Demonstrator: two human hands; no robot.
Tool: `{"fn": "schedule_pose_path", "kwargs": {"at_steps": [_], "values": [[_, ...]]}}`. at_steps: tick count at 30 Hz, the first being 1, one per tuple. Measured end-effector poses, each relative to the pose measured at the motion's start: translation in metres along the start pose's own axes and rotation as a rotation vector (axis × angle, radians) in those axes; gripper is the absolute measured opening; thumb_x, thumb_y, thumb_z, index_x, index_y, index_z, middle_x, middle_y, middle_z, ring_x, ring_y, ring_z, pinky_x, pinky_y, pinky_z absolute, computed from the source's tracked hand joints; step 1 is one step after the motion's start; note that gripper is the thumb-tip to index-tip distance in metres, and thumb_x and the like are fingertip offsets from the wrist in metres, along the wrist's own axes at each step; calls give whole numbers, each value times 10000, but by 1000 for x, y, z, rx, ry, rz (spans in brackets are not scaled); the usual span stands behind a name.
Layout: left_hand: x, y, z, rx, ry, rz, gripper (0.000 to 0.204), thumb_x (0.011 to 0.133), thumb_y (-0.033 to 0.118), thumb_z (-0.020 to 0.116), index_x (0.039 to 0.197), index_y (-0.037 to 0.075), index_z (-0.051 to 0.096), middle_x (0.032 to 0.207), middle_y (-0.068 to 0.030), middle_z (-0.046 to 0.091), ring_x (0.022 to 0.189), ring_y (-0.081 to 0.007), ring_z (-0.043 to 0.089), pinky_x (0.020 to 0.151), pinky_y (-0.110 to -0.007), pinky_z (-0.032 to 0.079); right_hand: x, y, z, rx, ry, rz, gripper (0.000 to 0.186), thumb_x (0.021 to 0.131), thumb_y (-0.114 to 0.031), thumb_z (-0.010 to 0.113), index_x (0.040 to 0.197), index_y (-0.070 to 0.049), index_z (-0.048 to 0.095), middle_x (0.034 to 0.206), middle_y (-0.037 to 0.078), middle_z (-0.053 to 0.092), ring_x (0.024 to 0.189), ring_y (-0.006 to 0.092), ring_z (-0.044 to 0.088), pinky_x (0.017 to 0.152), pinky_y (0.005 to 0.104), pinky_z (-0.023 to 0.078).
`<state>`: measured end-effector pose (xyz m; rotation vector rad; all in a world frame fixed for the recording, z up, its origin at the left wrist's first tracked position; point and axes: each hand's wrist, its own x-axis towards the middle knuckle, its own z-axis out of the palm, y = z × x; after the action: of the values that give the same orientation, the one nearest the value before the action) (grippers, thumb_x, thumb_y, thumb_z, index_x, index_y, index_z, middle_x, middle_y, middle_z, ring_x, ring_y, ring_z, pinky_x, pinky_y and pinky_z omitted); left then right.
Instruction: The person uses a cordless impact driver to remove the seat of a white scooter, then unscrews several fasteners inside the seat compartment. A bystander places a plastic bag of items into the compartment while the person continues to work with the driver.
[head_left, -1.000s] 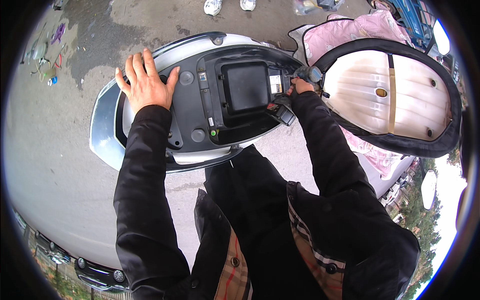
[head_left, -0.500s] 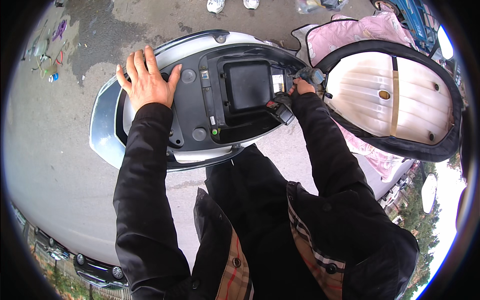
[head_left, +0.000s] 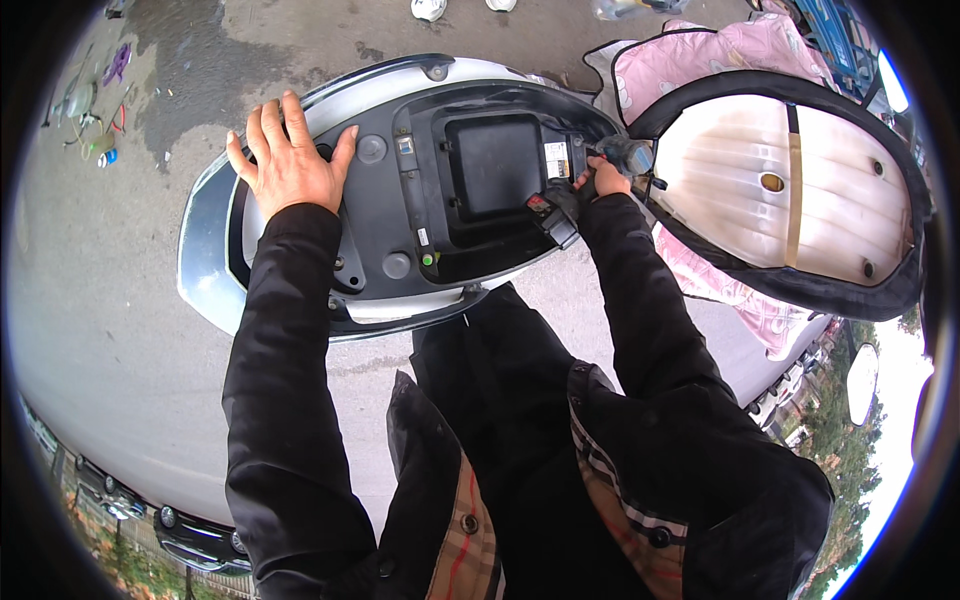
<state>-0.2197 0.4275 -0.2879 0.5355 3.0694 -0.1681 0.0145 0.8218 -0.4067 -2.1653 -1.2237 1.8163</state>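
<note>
Head view: we look down on a scooter (head_left: 300, 290) with its seat swung open, our two black sleeves coming up from below.
Left hand: our left hand (head_left: 290, 160) lies flat, fingers spread, on the grey rear body panel beside the open compartment; it grasps nothing.
Right hand: our right hand (head_left: 600, 180) is closed around the grip of a power tool (head_left: 590, 185), whose teal-and-black head points toward the seat hinge.
Tool's place: it sits at the front edge of the black under-seat tray (head_left: 480, 180), between the tray and the raised seat.
Seat: the seat underside (head_left: 780, 190) faces us, cream-coloured with a black rim, tilted up to our right, a pink cover (head_left: 700, 60) behind it.
Ground: wet grey concrete (head_left: 110, 300) surrounds the scooter; small litter lies far left.
</note>
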Motion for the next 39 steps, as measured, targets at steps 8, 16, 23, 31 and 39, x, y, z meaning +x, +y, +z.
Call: {"fn": "schedule_pose_path", "kwargs": {"at_steps": [8,16,23,31,39], "values": [[1,-1,2,12,4,13,878,894,676,627,1517,91,427,1487,-142,481,1469,-310,352,1225,-609,105,-17,19,-46,205,25,85,123,964,-139,639,974,-30,583,755,82,560,627,227,593,586,401,571],[1,-1,3,29,23,36,875,893,678,629,1506,86,432,1473,-152,481,1461,-318,355,1218,-620,125,-7,35,-46,247,32,159,86,988,-149,629,1013,-94,568,791,61,556,639,216,586,637,410,594],[1,0,3,29,34,38,879,889,683,630,1501,83,434,1463,-148,489,1450,-319,367,1215,-622,130,-26,36,-30,278,49,156,99,983,-156,634,972,-82,567,780,64,555,634,216,582,628,409,587],[1,-2,3,5,52,48,872,887,675,636,1490,76,444,1454,-145,496,1445,-317,373,1211,-624,134,-48,65,-3,552,142,138,140,992,-184,628,943,-89,538,780,46,543,658,213,575,664,402,567],[2,-1,2,-1,41,63,882,887,668,641,1492,58,442,1462,-144,480,1440,-310,364,1203,-632,139,-52,79,19,692,192,133,145,995,-207,635,945,-115,535,794,43,538,665,220,563,666,404,552]]}}
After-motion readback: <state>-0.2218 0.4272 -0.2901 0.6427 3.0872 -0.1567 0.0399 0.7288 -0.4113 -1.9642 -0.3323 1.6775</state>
